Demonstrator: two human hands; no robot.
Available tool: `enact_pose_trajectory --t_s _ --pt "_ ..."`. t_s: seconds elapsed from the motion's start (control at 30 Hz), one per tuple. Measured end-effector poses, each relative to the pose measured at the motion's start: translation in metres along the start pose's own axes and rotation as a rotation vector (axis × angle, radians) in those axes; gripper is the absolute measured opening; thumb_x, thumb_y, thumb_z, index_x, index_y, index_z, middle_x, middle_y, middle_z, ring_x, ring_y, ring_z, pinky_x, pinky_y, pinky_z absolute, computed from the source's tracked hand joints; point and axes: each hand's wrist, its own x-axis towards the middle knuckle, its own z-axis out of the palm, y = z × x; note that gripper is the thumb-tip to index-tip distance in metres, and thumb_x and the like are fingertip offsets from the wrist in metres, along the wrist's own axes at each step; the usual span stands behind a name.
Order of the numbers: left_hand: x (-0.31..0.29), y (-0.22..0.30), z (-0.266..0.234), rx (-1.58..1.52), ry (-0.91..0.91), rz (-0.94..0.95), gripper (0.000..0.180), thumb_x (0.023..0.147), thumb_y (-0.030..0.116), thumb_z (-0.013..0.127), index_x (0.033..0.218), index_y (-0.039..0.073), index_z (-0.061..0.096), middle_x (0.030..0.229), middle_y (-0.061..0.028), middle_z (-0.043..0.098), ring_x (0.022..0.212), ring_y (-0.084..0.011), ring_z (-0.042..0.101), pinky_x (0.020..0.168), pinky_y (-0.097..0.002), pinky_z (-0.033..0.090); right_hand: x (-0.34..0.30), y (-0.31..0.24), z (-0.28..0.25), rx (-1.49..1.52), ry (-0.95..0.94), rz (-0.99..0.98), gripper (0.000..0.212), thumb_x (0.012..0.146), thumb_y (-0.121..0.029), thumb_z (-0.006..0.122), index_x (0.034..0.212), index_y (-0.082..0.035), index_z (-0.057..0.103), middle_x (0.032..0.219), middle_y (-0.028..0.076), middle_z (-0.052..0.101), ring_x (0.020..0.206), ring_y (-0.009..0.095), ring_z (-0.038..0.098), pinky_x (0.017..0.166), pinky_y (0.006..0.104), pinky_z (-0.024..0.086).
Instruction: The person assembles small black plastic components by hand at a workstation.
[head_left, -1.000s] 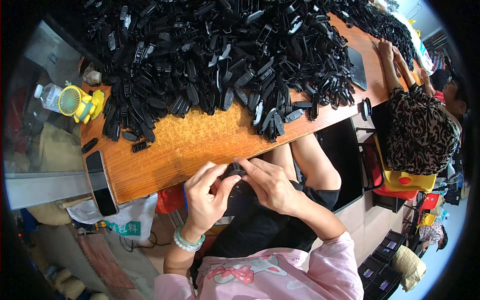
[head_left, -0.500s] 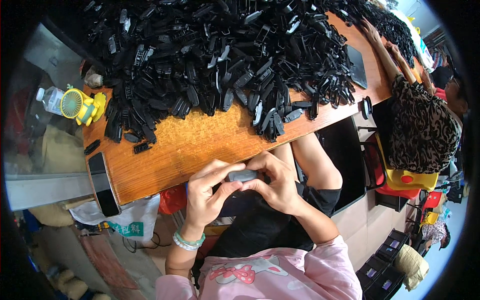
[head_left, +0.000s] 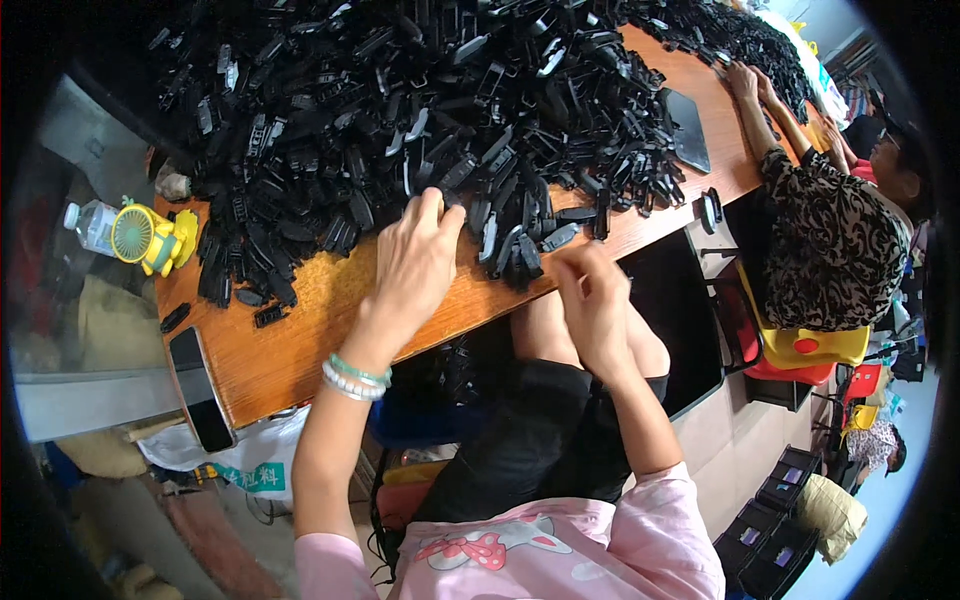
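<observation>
My left hand [head_left: 417, 258] reaches over the wooden table to the near edge of a heap of black plastic clip-like parts [head_left: 330, 150]. Its fingers are bent and close together among the parts; whatever lies under the fingertips is hidden. Just off the table's front edge, my right hand [head_left: 594, 305] hovers above my knee with its fingers curled toward the thumb. I cannot make out whether a small piece is in it. A few loose parts [head_left: 520, 255] lie on the table between my two hands.
A phone [head_left: 203, 390] rests at the table's left edge, near a yellow toy-shaped fan [head_left: 150, 238] and a clear bottle [head_left: 92, 225]. A dark flat tablet-like slab [head_left: 685, 130] lies right of the heap. Another person [head_left: 835, 240] sits farther right, hands at the heap.
My hands were together over my lap, holding a dark grey plastic part. They have parted: the left went up to the heap, the right moved right and up. That part no longer shows.
</observation>
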Motion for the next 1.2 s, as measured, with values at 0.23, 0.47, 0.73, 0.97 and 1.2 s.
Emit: enact_pose_trajectory --t_s 0.23,0.47,0.73,0.97,1.2 --pt "0.007 -0.013 0.01 0.218 -0.022 0.24 0.008 0.072 -0.003 0.058 0.079 -0.003 0.057 0.087 -0.0144 0.054 0.076 -0.026 0.058 0.057 -0.0336 0.051 0.031 0.049 -0.031 -0.295 0.252 0.025 0.011 0.082 0.002 0.057 0.091 -0.003 0.059 0.085 0.013 0.056 0.07 0.027 0.059 0.058 0.0342 0.047" --pt "-0.046 -0.002 -0.022 0.174 -0.062 0.211 0.021 0.075 0.0 0.062 0.096 -0.003 0.062 0.081 -0.0107 0.052 0.07 -0.0245 0.058 0.057 -0.0336 0.049 0.042 0.051 -0.028 -0.377 0.169 0.031 0.023 0.079 -0.011 0.067 0.098 -0.001 0.058 0.08 0.013 0.057 0.07 0.027 0.059 0.062 0.0361 0.047" --pt "-0.052 0.009 -0.016 -0.031 0.073 -0.166 0.019 0.079 0.016 0.069 0.083 0.003 0.056 0.076 -0.012 0.057 0.064 -0.0312 0.059 0.055 -0.0385 0.047 0.042 0.067 -0.017 -0.169 0.198 0.251 0.019 0.076 -0.011 0.071 0.087 0.002 0.063 0.068 0.013 0.06 0.062 0.023 0.059 0.06 0.033 0.047" --pt "-0.056 0.003 -0.013 -0.052 0.047 -0.372 0.023 0.077 0.013 0.071 0.08 -0.001 0.053 0.081 -0.0149 0.057 0.062 -0.0325 0.057 0.056 -0.0413 0.044 0.033 0.059 -0.015 0.383 0.381 0.31 0.015 0.085 0.001 0.059 0.099 -0.002 0.06 0.074 0.001 0.057 0.056 0.005 0.047 0.051 0.0182 0.038" --pt "-0.072 0.028 -0.014 -0.606 0.168 -0.498 0.02 0.077 -0.004 0.069 0.09 -0.001 0.054 0.076 -0.0011 0.054 0.059 -0.0033 0.049 0.051 -0.0177 0.04 0.005 0.008 0.003 0.981 -0.152 0.553 0.028 0.083 -0.003 0.061 0.109 -0.001 0.051 0.091 0.009 0.062 0.071 0.014 0.06 0.061 0.0233 0.048"
